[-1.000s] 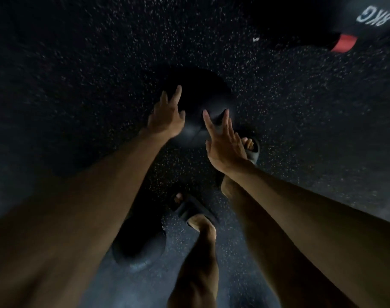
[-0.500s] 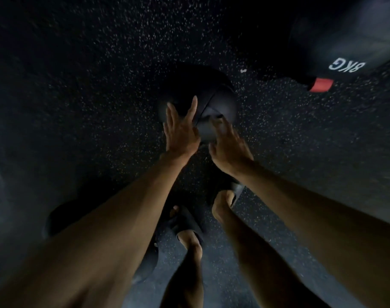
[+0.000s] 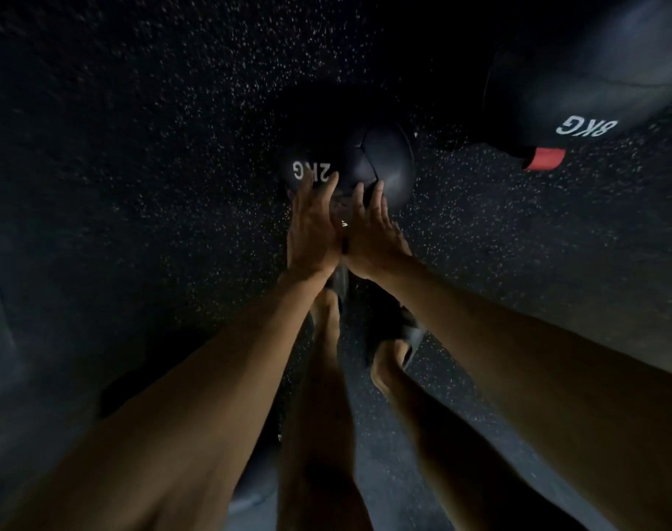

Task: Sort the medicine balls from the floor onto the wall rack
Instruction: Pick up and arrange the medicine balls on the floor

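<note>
Head view, dim light. Floor [image 3: 154, 166]: black rubber, matte, flecked all over with pale specks.

2KG medicine ball [image 3: 384, 162]: small, round, black, smooth stitched panels meeting at a seam, white "2KG" lettering on its left face. It sits on the floor, straight ahead of both hands.

Left hand [image 3: 313, 228]: grip apart, fingers straight, tips overlapping the lettering. Right hand [image 3: 376, 235]: grip apart, fingers straight, tips at the ball's near lower side. The hands lie side by side, heels touching. Neither hand wraps the ball.

8KG medicine ball [image 3: 594, 82]: much larger, black, slightly glossy, with a red tab [image 3: 545, 158] below its lettering. It lies to the right, well apart from the hands.

Dark sandals [image 3: 399, 331] on the feet, below the wrists.
</note>
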Demonstrator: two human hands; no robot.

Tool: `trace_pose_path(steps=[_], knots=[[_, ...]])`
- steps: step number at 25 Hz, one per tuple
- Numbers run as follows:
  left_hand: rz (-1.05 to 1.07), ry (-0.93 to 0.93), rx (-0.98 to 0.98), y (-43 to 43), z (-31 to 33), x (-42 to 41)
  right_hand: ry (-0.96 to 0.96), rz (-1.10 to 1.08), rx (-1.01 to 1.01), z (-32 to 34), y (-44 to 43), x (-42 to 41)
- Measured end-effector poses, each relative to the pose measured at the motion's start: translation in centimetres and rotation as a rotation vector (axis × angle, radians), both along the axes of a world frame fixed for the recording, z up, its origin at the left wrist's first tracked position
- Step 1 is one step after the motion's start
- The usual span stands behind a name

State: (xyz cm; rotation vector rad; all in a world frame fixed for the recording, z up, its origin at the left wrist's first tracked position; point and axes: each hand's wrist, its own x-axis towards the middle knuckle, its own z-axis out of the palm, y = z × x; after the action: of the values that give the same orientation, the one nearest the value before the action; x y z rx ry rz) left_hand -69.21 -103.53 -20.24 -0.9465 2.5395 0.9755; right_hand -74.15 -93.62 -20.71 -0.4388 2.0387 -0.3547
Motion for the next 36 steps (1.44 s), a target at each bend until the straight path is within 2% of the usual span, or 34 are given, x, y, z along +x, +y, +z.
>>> trace_pose_path(steps=[4, 10, 14, 18, 21, 26, 32, 36], knots=[[-0.262, 0.033, -0.003, -3.0, -0.9, -0.6, 0.06, -0.181, -0.028, 1.1, -2.1, -5.3], [-0.316, -0.11, 0.036, -7.5, 0.7, -12.3, 0.102, -0.394, -0.065, 1.9, -3.1, -13.5], [-0.339, -0.187, 0.065, -10.1, 1.1, -18.8, 0.118, -0.401, -0.114, 1.8, -2.4, -14.0], [-0.473, -0.267, 0.028, -10.1, 1.8, -21.2, 0.039, -0.424, 0.026, 2.7, -0.2, -12.0], [-0.65, -0.375, 0.004, -9.0, 3.9, -20.0, -0.014, -0.434, 0.098, 5.6, 1.4, -9.3], [-0.989, -0.57, -0.027, -3.7, 12.9, -15.5, -0.054, -0.563, 0.125, 15.8, 5.5, -3.1], [-1.311, -0.553, -0.03, 6.3, 28.2, -8.8, -0.064, -0.746, 0.158, 30.5, 10.7, 6.4], [-1.549, -0.572, -0.102, 11.7, 35.5, -2.6, -0.053, -1.017, 0.143, 38.4, 14.9, 14.6]])
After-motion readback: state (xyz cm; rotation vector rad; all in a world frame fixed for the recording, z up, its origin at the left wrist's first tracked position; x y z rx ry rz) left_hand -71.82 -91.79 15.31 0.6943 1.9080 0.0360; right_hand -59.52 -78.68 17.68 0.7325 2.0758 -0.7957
